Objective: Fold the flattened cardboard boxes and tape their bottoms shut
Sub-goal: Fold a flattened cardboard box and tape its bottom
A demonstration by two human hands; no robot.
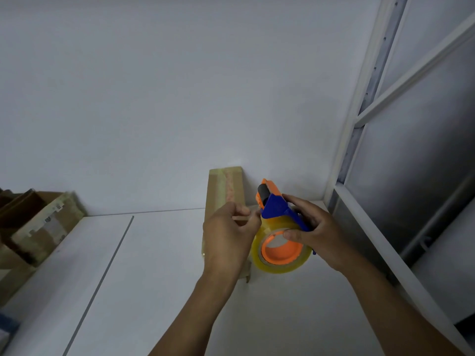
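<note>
A blue and orange tape dispenser (273, 201) with a roll of clear tape (282, 260) is held above the white table. My right hand (312, 231) grips its blue handle, thumb on the roll's orange core. My left hand (230, 235) pinches at the tape's edge near the dispenser's mouth. Behind both hands a folded cardboard box (226, 188) stands on the table against the wall, a strip of tape down its side. Its lower part is hidden by my left hand.
Several open cardboard boxes (38, 227) sit at the table's left edge. The white table (154, 278) has a seam running down its left part. A white and metal frame (359, 150) rises at the right, close to my right arm.
</note>
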